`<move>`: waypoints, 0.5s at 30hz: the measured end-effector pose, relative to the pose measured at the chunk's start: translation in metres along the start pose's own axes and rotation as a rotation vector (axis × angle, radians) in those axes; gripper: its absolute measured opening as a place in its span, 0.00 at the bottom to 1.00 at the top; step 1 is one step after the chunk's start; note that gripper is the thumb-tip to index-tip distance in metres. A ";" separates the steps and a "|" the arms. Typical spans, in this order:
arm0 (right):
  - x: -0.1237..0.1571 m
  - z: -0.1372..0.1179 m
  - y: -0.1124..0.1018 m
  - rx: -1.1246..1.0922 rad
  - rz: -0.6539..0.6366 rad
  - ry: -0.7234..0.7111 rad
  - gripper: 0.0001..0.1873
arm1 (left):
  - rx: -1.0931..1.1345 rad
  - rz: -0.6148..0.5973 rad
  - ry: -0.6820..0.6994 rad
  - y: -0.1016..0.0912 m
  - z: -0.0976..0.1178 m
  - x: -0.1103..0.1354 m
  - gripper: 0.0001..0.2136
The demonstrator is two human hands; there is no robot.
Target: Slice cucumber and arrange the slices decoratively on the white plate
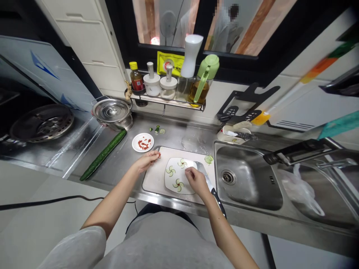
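Note:
A white square plate (175,175) lies on a pale cutting board (153,177) and carries three pinwheel shapes of cucumber slices (170,171). My right hand (196,180) hovers over the plate's right edge with fingers pinched; what they hold is too small to make out. My left hand (147,160) rests at the board's upper left corner, fingers curled together. A knife (209,183) with a black handle lies along the board's right side, under my right wrist.
A long cucumber (103,154) lies on the steel counter at left. A small dish with red bits (143,142) sits behind the board. A lidded pot (112,112), a condiment rack (168,98), a sink (246,179) and cucumber offcuts (157,130) surround it.

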State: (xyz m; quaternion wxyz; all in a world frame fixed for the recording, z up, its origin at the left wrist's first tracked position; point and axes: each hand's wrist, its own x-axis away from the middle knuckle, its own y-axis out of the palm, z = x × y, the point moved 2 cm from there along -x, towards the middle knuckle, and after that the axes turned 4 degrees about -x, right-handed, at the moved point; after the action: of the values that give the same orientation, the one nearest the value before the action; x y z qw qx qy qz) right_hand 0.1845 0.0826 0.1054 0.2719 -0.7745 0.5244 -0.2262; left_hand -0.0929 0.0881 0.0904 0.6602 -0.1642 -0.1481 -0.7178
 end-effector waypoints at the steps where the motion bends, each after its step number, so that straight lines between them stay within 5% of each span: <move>1: -0.003 -0.008 -0.001 -0.007 0.000 -0.027 0.14 | -0.011 -0.021 -0.003 0.007 0.001 0.003 0.17; 8: -0.015 -0.055 0.002 0.066 -0.093 -0.352 0.14 | -0.081 -0.181 0.007 0.047 0.008 0.020 0.17; 15: -0.015 -0.054 0.013 0.218 -0.158 -0.435 0.11 | -0.016 -0.295 -0.002 0.057 0.005 0.024 0.14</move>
State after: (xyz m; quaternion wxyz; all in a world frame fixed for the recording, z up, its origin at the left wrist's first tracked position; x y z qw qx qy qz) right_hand 0.1362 0.0827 0.1366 0.4418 -0.8096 0.3641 -0.1298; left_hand -0.0373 0.0637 0.1053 0.5459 -0.1467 -0.1654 -0.8082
